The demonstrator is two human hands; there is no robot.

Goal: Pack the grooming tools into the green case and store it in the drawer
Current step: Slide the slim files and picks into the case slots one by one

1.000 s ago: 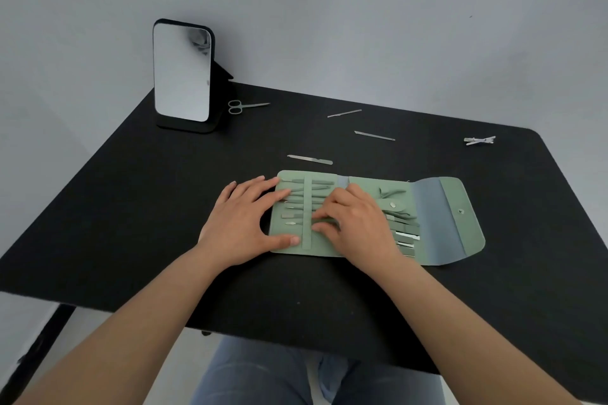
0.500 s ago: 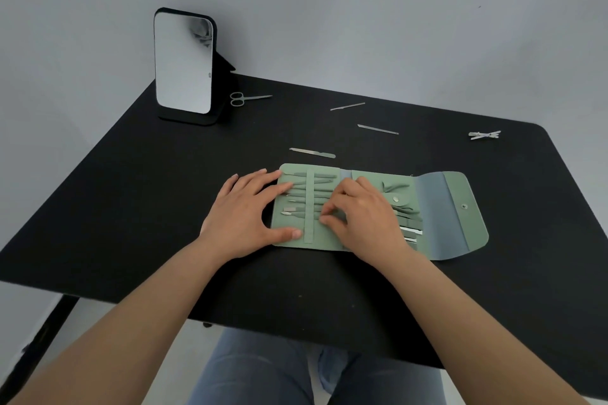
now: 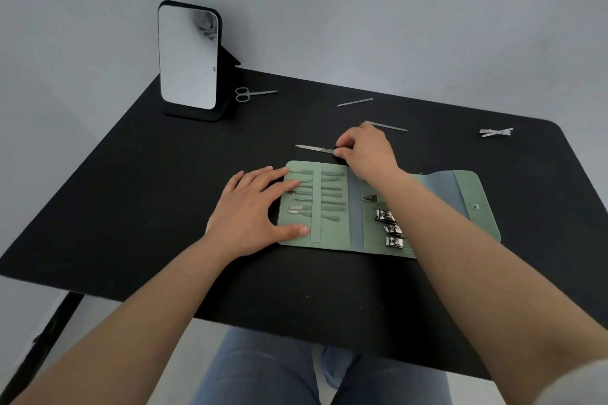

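While my left hand (image 3: 253,210) lies flat with fingers spread on the near-left end of the unfolded green fabric case (image 3: 473,223), pinning it so it cannot slide, my right hand (image 3: 365,151) pinches the end of a thin flat metal file (image 3: 314,149) lying just beyond the case's far edge. The case sits open near the front middle of the black counter (image 3: 131,207), most loops filled. Small scissors (image 3: 253,94) beside the standing black-framed mirror (image 3: 188,56), two slim metal sticks (image 3: 354,102) and a clip (image 3: 496,132) toward the far edge await packing.
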